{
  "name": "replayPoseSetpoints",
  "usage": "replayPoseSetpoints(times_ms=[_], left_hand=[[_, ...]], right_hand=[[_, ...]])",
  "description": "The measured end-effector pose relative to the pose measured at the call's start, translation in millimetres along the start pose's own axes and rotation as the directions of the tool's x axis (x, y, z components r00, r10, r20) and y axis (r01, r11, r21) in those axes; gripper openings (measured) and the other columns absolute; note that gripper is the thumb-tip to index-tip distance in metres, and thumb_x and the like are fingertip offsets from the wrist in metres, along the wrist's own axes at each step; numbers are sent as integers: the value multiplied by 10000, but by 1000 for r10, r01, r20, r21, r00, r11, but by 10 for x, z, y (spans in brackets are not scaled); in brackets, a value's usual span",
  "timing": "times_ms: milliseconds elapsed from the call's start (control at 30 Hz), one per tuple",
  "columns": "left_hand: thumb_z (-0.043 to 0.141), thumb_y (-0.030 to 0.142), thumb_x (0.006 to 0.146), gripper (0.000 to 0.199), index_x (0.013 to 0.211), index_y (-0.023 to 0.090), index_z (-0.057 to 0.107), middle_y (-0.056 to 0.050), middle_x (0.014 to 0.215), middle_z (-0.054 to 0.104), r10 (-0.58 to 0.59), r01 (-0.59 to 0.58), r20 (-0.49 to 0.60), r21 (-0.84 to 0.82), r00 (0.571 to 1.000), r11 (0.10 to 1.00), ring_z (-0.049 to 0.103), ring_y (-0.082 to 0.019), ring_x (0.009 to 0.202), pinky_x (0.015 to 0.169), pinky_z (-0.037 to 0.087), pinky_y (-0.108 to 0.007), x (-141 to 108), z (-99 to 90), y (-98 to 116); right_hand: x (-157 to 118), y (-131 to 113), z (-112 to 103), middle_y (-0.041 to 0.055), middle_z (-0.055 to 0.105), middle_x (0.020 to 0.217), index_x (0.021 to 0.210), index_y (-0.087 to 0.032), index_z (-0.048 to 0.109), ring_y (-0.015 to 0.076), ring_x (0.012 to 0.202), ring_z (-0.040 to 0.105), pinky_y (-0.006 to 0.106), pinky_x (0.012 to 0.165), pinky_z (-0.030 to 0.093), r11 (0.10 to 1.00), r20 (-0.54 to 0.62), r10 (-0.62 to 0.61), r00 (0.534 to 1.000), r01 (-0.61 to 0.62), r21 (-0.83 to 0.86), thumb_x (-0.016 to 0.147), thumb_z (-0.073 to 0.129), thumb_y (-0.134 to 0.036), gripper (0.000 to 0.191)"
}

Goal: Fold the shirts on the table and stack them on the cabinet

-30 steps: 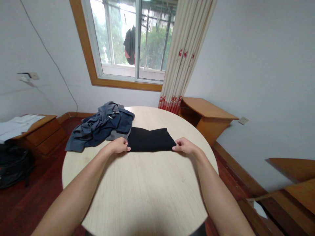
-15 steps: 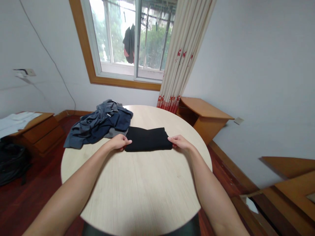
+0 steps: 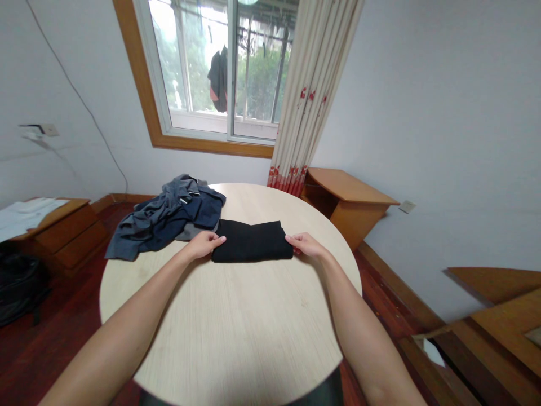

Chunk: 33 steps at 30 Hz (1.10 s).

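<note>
A black garment [image 3: 252,242], folded into a flat rectangle, lies on the pale round table [image 3: 236,327]. I cannot make out what kind of garment it is. My left hand [image 3: 205,244] pinches its left edge, thumb on top. At the opposite end, my right hand [image 3: 307,245] grips the right edge in the same way. The fingertips beneath the cloth are hidden. Just behind my left hand, a crumpled heap of grey and navy clothes [image 3: 173,211] touches or nearly touches the folded cloth.
Beyond the table stand a wooden desk [image 3: 350,189] and a long curtain [image 3: 313,101] by the window. A wooden drawer cabinet [image 3: 71,239] with white cloth on top is at the left, a black bag [image 3: 19,287] beside it. Wooden furniture [image 3: 486,338] fills the lower right.
The view has shifted slightly, so everything sits a little further left. Both hands keep their hold on the folded black garment, which looks the same.
</note>
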<state>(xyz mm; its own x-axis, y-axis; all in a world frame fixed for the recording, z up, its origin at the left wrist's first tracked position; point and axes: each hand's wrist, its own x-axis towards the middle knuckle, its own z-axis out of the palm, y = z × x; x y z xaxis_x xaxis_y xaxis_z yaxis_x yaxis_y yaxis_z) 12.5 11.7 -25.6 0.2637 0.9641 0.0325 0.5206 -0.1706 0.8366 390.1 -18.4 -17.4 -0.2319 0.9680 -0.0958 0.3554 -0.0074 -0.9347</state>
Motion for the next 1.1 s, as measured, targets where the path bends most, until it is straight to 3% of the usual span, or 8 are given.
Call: replayPoseSetpoints(times_ms=[200, 300, 367, 500, 600, 733, 867, 1100], left_hand=[[709, 764, 542, 626, 484, 219, 406, 43, 429, 406, -90, 90, -16, 13, 996, 996, 356, -100, 429, 468, 230, -259, -15, 44, 22], [777, 720, 499, 621, 496, 223, 405, 17, 421, 490, -216, 219, 151, -7, 965, 976, 381, -102, 386, 437, 235, -261, -117, -7, 136], [824, 691, 454, 621, 506, 217, 426, -18, 457, 568, -262, 282, 323, -17, 909, 959, 430, -114, 394, 434, 270, -262, -200, -54, 228], [862, 681, 411, 620, 498, 198, 483, -41, 466, 587, -238, 264, 512, 22, 825, 964, 434, -112, 421, 455, 299, -263, -303, -134, 356], [820, 706, 499, 598, 505, 193, 514, -13, 441, 531, -227, 228, 413, 46, 882, 972, 398, -110, 428, 471, 271, -269, -278, -153, 360], [757, 700, 594, 558, 532, 177, 573, -2, 494, 522, -139, 139, 32, 15, 990, 990, 438, -140, 507, 520, 274, -271, -157, -104, 268], [694, 711, 644, 557, 543, 174, 584, -10, 510, 524, -89, 92, -122, 19, 988, 996, 454, -160, 549, 539, 278, -272, -54, -10, 159], [582, 650, 755, 529, 499, 190, 522, 0, 472, 457, -79, 89, -148, 65, 986, 994, 420, -153, 505, 530, 255, -288, -2, 140, 94]], right_hand=[[-25, -63, 23, -43, 408, 485, 528, -197, 468, 73, 472, 312, 273, 506, 184, 1000, 14, 21, 1000, -20, -5, 605, 724, -804, 664], [-80, -92, -41, -43, 415, 477, 521, -196, 466, 69, 459, 309, 272, 497, 186, 998, 29, 53, 998, -52, -42, 593, 738, -793, 660], [-144, -109, -108, -40, 430, 479, 531, -190, 484, 69, 458, 319, 269, 494, 203, 994, 85, 85, 993, -79, -73, 597, 756, -767, 641], [-273, -125, -231, -26, 451, 454, 523, -184, 503, 77, 457, 337, 267, 499, 255, 983, 270, 168, 948, -140, -122, 603, 772, -736, 619], [-269, -115, -243, -20, 454, 460, 513, -187, 503, 84, 463, 340, 271, 499, 262, 986, 248, 146, 958, -118, -121, 627, 732, -772, 639], [-117, -63, -119, -42, 415, 491, 534, -193, 481, 77, 472, 314, 264, 489, 232, 998, 4, 24, 1000, -24, -53, 618, 724, -797, 656], [5, 4, 55, -32, 472, 525, 607, -191, 523, 98, 483, 387, 260, 491, 276, 996, -142, 5, 990, 8, 94, 612, 728, -793, 636], [46, 23, 145, 20, 607, 603, 689, -160, 634, 137, 540, 504, 265, 517, 342, 991, -137, 30, 990, -12, 131, 627, 739, -753, 605]])
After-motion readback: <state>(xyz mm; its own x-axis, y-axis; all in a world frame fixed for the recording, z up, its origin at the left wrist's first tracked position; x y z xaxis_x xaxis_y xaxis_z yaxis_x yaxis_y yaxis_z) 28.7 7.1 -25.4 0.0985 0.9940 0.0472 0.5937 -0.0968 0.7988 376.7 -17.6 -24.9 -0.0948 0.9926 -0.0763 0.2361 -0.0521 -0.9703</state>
